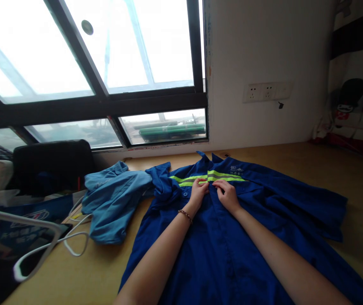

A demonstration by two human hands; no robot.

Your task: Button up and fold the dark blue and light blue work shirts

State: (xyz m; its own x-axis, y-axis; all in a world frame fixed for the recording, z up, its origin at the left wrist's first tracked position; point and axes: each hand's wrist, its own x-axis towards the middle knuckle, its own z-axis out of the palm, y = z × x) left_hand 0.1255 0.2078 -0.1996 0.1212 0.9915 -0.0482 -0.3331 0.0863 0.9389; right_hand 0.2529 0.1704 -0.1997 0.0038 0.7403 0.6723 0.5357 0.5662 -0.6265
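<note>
A dark blue work jacket [264, 212] with a yellow-green reflective stripe [226, 175] across the chest lies spread front up, collar toward the wall. At its front placket, just below the stripe, my left hand [199, 190] pinches the fabric edge. My right hand [226, 195] is close beside it, fingers curled and pinching the other side of the placket. A button or snap between the fingertips cannot be made out. One round button [185, 194] shows on the chest left of my left hand. White lettering sits on the other chest side.
A crumpled light blue garment [114, 203] lies left of the jacket on the wooden table [73, 275]. White cable [76, 237] loops over the table's left edge. Bags [32, 220] and a black chair back [52, 163] stand left. Window [149, 42] and wall sockets [268, 91] are behind.
</note>
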